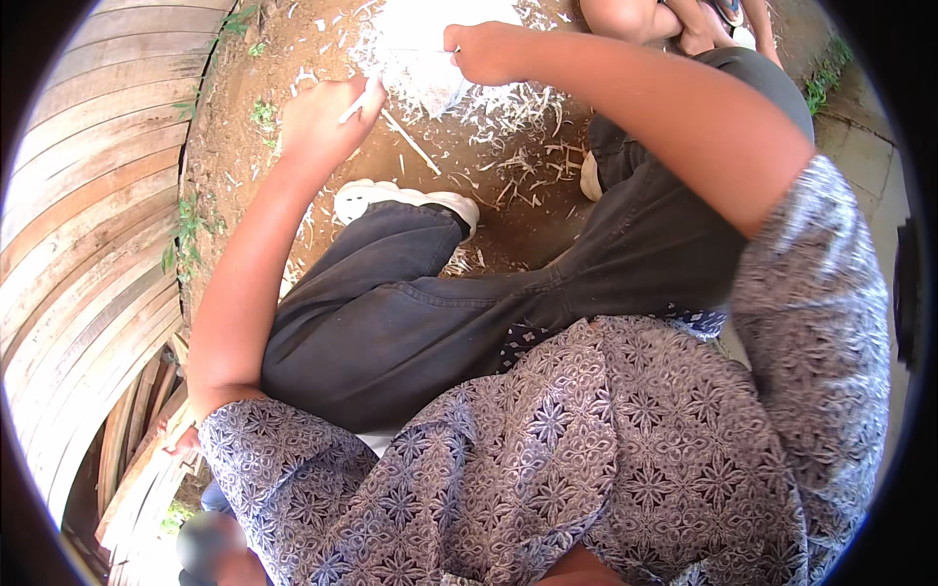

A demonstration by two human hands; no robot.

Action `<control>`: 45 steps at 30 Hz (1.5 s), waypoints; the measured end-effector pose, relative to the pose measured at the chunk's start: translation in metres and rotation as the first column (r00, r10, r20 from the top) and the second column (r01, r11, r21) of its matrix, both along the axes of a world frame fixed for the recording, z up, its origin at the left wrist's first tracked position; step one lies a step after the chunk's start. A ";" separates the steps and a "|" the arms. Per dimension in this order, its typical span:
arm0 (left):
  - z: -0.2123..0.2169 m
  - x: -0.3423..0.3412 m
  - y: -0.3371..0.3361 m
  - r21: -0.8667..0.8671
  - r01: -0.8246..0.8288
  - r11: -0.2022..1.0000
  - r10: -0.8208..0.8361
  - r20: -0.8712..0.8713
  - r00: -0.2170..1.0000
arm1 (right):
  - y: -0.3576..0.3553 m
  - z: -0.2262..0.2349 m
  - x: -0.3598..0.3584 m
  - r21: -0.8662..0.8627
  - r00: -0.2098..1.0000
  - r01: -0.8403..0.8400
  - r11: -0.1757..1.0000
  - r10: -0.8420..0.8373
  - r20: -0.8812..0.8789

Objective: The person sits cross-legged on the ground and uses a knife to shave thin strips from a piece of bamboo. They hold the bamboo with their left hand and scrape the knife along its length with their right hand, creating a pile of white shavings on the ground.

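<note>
My left hand (pixel 322 119) is closed, with a short white strip (pixel 358 105) showing at its thumb and fingers. A thin pale stick (pixel 412 143) slants down from beside that hand; whether it is held or lies on the ground I cannot tell. My right hand (pixel 486 53) is closed in a fist farther right and slightly higher. From its fingers a thin straight line runs left across the bright white patch; what it belongs to is lost in glare. Curled pale shavings (pixel 523 112) lie below my right hand.
A curved wall of wooden slats (pixel 98 186) rises on the left. My bent legs (pixel 391 313) and a white shoe (pixel 391 198) are close below my hands. Another person's hands and feet (pixel 699 24) are at the top right; another person (pixel 220 547) is at the lower left.
</note>
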State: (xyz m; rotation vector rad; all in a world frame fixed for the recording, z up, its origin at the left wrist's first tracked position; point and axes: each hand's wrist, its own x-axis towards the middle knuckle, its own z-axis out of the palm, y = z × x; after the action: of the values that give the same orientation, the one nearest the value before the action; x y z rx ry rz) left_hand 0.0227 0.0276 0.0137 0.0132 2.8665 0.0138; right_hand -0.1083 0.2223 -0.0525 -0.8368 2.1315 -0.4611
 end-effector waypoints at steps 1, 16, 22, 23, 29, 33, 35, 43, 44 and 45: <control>0.001 0.004 0.001 0.006 -0.010 1.000 0.010 -0.007 1.000 | 0.006 0.022 0.004 -0.020 0.997 0.008 1.000 -0.007 0.077; -0.002 -0.009 0.019 -0.056 0.072 0.996 -0.072 -0.002 0.997 | -0.011 0.030 0.026 0.032 0.997 -0.031 0.999 0.033 -0.076; -0.001 -0.018 0.012 0.032 -0.003 0.999 0.004 -0.015 1.000 | -0.021 -0.037 0.016 0.049 0.987 0.097 0.994 -0.090 -0.132; -0.005 -0.015 0.008 0.048 -0.012 0.999 0.013 -0.015 1.000 | -0.016 -0.043 0.012 0.039 0.992 0.088 0.995 -0.083 -0.099; -0.005 -0.002 0.001 0.035 -0.056 0.998 0.057 -0.022 0.998 | 0.010 0.033 0.022 -0.087 0.998 -0.067 0.994 0.068 0.009; -0.005 -0.005 0.006 0.050 -0.042 0.998 0.043 -0.031 0.999 | 0.017 0.040 0.025 -0.098 0.997 -0.081 0.992 0.081 -0.011; -0.005 -0.008 0.009 0.046 -0.018 0.999 0.019 -0.028 0.999 | 0.013 0.028 0.024 -0.101 0.994 -0.085 0.991 0.077 -0.077; -0.008 -0.017 0.020 -0.015 0.068 0.998 -0.068 -0.044 0.997 | -0.033 -0.023 0.018 0.002 0.993 0.080 0.997 -0.079 -0.084; -0.005 -0.019 0.020 -0.020 0.075 0.997 -0.076 -0.047 0.996 | -0.034 -0.038 0.017 -0.001 0.990 0.094 0.996 -0.094 -0.103; -0.006 -0.017 0.019 -0.022 0.073 0.997 -0.074 -0.044 0.996 | -0.034 -0.044 0.019 -0.002 0.988 0.100 0.995 -0.099 -0.116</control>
State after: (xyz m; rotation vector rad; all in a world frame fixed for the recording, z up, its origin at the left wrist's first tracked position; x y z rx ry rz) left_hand 0.0057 0.0467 0.0077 0.1164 2.9084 -0.0314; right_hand -0.0894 0.1878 -0.0965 -0.7745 2.2889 -0.4695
